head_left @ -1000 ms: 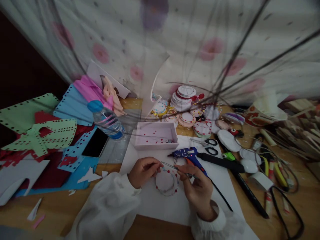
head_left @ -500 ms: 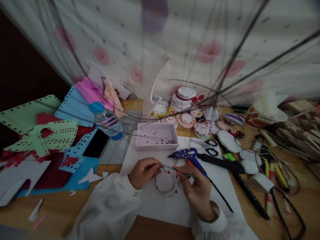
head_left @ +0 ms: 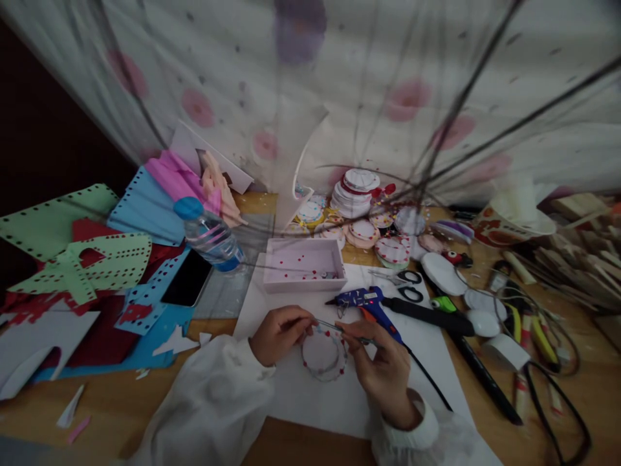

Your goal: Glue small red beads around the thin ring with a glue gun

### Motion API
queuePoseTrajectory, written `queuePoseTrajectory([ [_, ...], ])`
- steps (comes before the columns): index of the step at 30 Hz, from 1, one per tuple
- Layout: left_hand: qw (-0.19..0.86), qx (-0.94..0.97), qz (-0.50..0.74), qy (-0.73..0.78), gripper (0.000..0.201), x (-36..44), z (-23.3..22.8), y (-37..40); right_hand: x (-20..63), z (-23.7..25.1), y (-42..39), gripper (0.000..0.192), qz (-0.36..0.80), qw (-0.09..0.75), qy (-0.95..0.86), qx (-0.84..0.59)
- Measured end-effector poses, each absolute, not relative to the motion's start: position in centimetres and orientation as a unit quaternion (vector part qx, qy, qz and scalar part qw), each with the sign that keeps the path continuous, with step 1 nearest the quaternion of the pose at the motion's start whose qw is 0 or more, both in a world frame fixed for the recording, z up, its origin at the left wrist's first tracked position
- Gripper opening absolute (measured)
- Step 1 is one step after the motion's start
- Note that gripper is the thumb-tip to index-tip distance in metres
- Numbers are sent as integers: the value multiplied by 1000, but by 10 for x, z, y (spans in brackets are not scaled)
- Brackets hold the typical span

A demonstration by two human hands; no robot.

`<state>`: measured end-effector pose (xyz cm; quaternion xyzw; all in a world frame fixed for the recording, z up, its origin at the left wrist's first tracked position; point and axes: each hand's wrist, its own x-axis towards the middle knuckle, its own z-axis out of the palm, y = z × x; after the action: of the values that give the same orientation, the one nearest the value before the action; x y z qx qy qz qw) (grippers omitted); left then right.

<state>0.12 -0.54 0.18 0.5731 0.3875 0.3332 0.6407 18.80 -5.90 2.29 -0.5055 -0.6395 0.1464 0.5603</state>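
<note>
My right hand (head_left: 383, 369) is closed around a thin metal tool (head_left: 330, 323) that looks like tweezers, its tip pointing left. At that tip, the fingers of my left hand (head_left: 280, 333) are pinched together at the upper left edge of a round, beaded ring (head_left: 323, 373). Small red pieces dot the ring's rim, and white shows through its middle. Whatever tiny piece may be between the tool's tip and my left fingertips is too small to make out. Beneath both hands lies a white sheet (head_left: 291, 401).
A pale open box (head_left: 305, 283) with small red pieces stands behind my hands. Beside it are a blue glue gun (head_left: 361, 298) and scissors (head_left: 405, 278). A water bottle (head_left: 211, 236), a phone (head_left: 188, 278) and coloured sheets (head_left: 111, 265) lie left. Decorated discs (head_left: 363, 233) sit behind.
</note>
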Motion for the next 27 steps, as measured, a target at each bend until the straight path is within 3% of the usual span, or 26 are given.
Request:
queuePoseTrajectory([
  [27, 615, 606, 320, 391, 28, 0, 1, -4, 190, 18, -60, 10, 170, 561, -616, -526],
])
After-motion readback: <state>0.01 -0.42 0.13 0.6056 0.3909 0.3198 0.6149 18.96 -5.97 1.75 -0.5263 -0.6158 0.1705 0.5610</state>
